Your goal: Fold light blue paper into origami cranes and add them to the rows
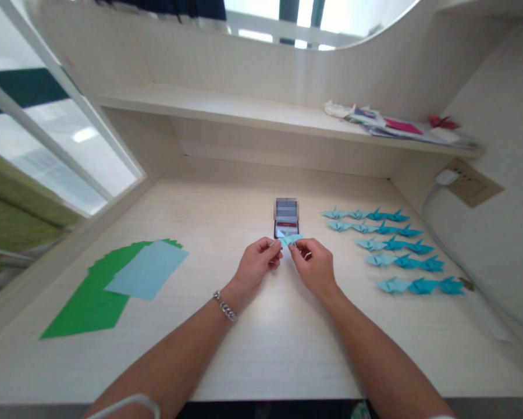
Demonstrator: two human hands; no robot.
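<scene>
A pale desk (261, 361) sits beneath a shelf (226, 110) in a bright nook. At its centre, a small folded blue paper (292, 239) is held just above the surface, pinched between thumb and fingers by both the left hand (258, 262) and the right hand (316, 266). It looks only partly folded. Around three o'clock, five rows of blue paper birds (412, 286) appear finished; toward eight o'clock, light-blue paper (150, 270) lies flat and unfolded over green sheets (84, 299). At twelve, a phone (287, 209) shows blurred, unreadable text; no brand is legible.
</scene>
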